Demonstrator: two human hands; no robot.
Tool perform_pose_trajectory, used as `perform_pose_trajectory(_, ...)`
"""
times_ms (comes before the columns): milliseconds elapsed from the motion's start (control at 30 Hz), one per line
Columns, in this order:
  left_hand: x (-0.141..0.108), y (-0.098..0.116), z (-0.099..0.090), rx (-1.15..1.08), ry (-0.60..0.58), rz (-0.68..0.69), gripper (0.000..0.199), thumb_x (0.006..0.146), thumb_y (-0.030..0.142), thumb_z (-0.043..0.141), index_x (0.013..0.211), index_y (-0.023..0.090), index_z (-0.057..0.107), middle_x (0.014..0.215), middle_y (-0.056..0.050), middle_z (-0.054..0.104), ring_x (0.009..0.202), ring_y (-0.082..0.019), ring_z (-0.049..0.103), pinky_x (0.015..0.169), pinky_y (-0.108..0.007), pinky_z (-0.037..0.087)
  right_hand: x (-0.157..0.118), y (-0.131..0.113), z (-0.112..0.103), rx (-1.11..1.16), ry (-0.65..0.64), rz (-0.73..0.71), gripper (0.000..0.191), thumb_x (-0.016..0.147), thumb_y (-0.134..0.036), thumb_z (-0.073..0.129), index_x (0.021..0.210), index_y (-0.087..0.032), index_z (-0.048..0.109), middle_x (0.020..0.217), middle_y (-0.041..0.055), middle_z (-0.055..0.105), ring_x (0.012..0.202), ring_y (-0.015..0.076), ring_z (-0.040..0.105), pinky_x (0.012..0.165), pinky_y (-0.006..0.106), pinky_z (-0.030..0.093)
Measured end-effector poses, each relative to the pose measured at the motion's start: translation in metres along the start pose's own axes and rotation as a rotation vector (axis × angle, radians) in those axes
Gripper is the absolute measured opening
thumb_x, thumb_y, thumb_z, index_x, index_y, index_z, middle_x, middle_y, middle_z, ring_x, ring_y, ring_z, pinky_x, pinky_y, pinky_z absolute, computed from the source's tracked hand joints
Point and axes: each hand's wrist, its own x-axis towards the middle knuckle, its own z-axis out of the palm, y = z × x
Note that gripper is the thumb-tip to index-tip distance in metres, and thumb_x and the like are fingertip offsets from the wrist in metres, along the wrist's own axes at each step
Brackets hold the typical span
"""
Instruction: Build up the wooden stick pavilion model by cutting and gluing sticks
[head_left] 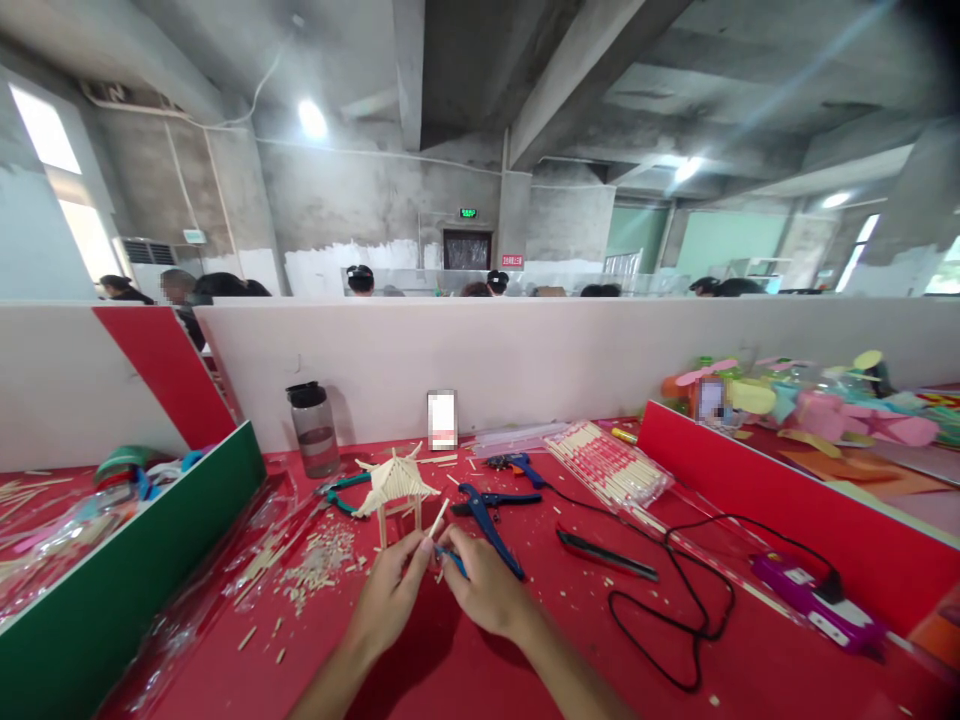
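My left hand [395, 583] is closed around a short pale wooden stick [439, 518] that points up and to the right. Beside it, my right hand [484, 585] has its fingers wrapped round a small blue tool [453, 562], mostly hidden by the fingers. The two hands nearly meet over the red tabletop [420, 670]. Just behind them stands a small pavilion model [399, 478] of wooden sticks, with a pointed roof on thin posts. Blue-handled cutters [491, 528] lie behind my right hand.
Wood offcuts [319, 565] and green-handled pliers [346, 492] lie left. A bottle [313, 432] and phone [442, 420] stand behind. Rightward are a glue gun [521, 467], stick bundle [604, 470], black knife [606, 555], cable and purple power strip [817, 600]. Low partitions flank the table.
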Motion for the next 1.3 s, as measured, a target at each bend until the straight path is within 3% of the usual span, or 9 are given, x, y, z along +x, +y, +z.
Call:
perform_pose_trajectory(300, 0.001, 0.0, 0.0, -0.136, -0.044, -0.02, 0.042, 0.097, 0.049, 0.045, 0.076, 0.017, 0.061, 0.062, 0.001, 0.057, 0.061, -0.016, 0.055, 0.062, -0.025, 0.043, 0.001, -0.001, 0.006, 0.038, -0.011, 0.005, 0.028, 0.103, -0.032, 0.037, 0.109, -0.021, 0.062, 0.091, 0.0054, 0.072, 0.085, 0.0196, 0.069, 0.076, 0.027, 0.047)
perform_pose_trajectory(467, 0.002, 0.003, -0.006, -0.191, 0.05, -0.028, 0.043, 0.094, 0.052, 0.049, 0.094, 0.015, 0.071, 0.066, -0.001, 0.061, 0.065, -0.016, 0.056, 0.066, -0.026, 0.047, 0.0, -0.007, 0.007, 0.09, 0.007, -0.054, 0.03, 0.105, -0.031, 0.033, 0.121, -0.025, 0.058, 0.098, 0.0041, 0.071, 0.088, 0.0184, 0.067, 0.078, 0.026, 0.046)
perform_pose_trajectory(733, 0.003, -0.002, -0.01, -0.153, 0.091, -0.028, 0.042, 0.095, 0.05, 0.049, 0.088, 0.015, 0.073, 0.068, -0.001, 0.062, 0.066, -0.016, 0.056, 0.067, -0.026, 0.047, 0.001, -0.019, 0.001, 0.053, -0.004, -0.067, 0.027, 0.105, -0.03, 0.032, 0.112, -0.024, 0.058, 0.085, 0.0002, 0.068, 0.071, 0.0152, 0.063, 0.068, 0.023, 0.041)
perform_pose_trajectory(967, 0.003, -0.005, -0.011, -0.165, 0.063, -0.05, 0.045, 0.096, 0.048, 0.047, 0.11, 0.013, 0.071, 0.068, 0.0, 0.057, 0.063, -0.015, 0.054, 0.063, -0.025, 0.044, 0.002, -0.014, 0.008, 0.068, -0.024, -0.05, 0.023, 0.103, -0.024, 0.034, 0.107, -0.023, 0.056, 0.091, 0.0017, 0.07, 0.078, 0.0161, 0.066, 0.07, 0.024, 0.042)
perform_pose_trajectory(1167, 0.007, -0.007, -0.014, -0.188, 0.116, -0.083, 0.046, 0.093, 0.052, 0.05, 0.102, 0.012, 0.073, 0.066, 0.0, 0.058, 0.06, -0.015, 0.055, 0.06, -0.025, 0.044, 0.004, -0.009, 0.017, -0.091, 0.059, -0.08, 0.018, 0.096, -0.019, 0.046, 0.101, -0.021, 0.063, 0.099, 0.0064, 0.068, 0.094, 0.0197, 0.064, 0.084, 0.027, 0.045)
perform_pose_trajectory(1300, 0.01, -0.011, -0.015, -0.184, 0.158, -0.096, 0.047, 0.09, 0.056, 0.052, 0.092, 0.014, 0.073, 0.068, -0.003, 0.064, 0.06, -0.016, 0.056, 0.059, -0.026, 0.045, 0.004, -0.01, 0.015, -0.11, 0.051, -0.059, 0.022, 0.092, -0.018, 0.053, 0.11, -0.021, 0.065, 0.105, 0.0056, 0.069, 0.097, 0.0193, 0.064, 0.086, 0.027, 0.045)
